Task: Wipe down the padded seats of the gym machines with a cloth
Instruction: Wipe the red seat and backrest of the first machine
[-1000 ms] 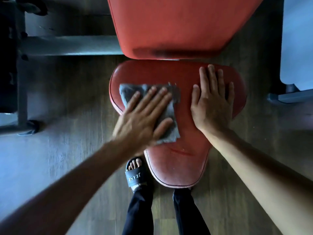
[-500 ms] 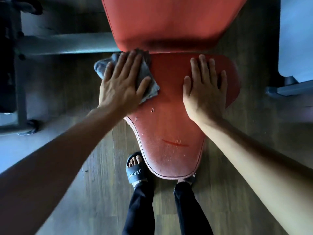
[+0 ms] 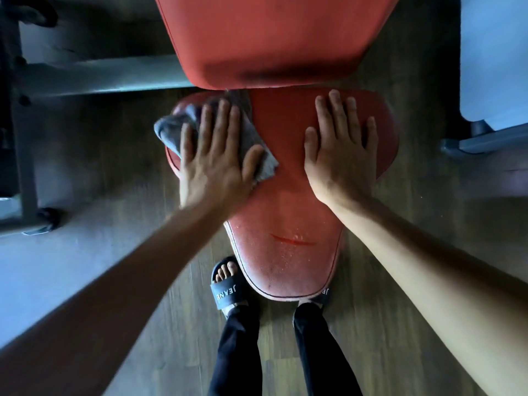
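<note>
Cloth (image 3: 171, 130) under left hand (image 3: 215, 164), now slightly nearer on seat (image 3: 288, 261)

backrest (image 3: 274, 38) overhanging seat (image 3: 285, 212) rear, seat front bare

My head-camera feed runs dim and blue-tinged; pale light washes the floor (image 3: 57, 267) at left, the left hand (image 3: 213, 164) smears with slight motion blur, and straight lines bow near the edges.
</note>
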Tool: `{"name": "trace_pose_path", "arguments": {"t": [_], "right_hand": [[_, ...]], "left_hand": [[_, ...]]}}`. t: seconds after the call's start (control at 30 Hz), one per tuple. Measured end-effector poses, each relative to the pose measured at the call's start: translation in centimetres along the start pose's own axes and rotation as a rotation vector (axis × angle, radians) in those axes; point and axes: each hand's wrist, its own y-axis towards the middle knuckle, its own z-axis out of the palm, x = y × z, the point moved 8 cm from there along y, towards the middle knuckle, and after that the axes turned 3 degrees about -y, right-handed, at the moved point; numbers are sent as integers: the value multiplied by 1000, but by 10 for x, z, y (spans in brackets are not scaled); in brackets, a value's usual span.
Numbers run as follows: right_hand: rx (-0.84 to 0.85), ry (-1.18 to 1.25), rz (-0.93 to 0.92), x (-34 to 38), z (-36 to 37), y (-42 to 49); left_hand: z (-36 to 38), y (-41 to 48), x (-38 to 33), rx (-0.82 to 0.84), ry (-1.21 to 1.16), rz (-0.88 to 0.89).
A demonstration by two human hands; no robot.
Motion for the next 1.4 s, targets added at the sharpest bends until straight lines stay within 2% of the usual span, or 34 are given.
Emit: {"name": "trace_pose_path", "arguments": {"t": [0.1, 0.17, 0.23, 0.33, 0.47, 0.67, 0.8, 0.87, 0.97, 1.07, 1.23, 1.3, 1.4], "right_hand": [[14, 5, 8, -9, -2, -5], [62, 24, 6, -16, -1, -6], [125, 61, -13, -19, 0, -3], [157, 33, -40, -15, 1, 0], [138, -6, -43, -12, 0, -3], [169, -28, -31, -11, 4, -1], [195, 10, -29, -17, 6, -2], [193, 47, -53, -14, 3, 1], [139, 141, -69, -19, -7, -5], [91, 158, -43, -36, -13, -33], [185, 130, -37, -39, -5, -43], [211, 127, -42, -35, -4, -37], [248, 117, -52, -31, -1, -30]], "left_hand": [[2, -51, -37, 60, -23, 190], [1, -55, -39, 87, -11, 292], [-1, -37, -33, 64, -34, 256], [2, -12, -27, 42, -66, 112], [5, -36, -36, 22, -96, -9], [11, -148, -75, 114, -177, 112], [14, -128, -65, 134, -120, 268], [12, -96, -50, 136, -106, 239], [7, -61, -40, 99, -122, 90], [9, -83, -53, 51, -151, -1], [25, -179, -97, 146, -91, 223], [23, -171, -93, 136, -50, 265], [14, -132, -81, 139, -78, 216]]}}
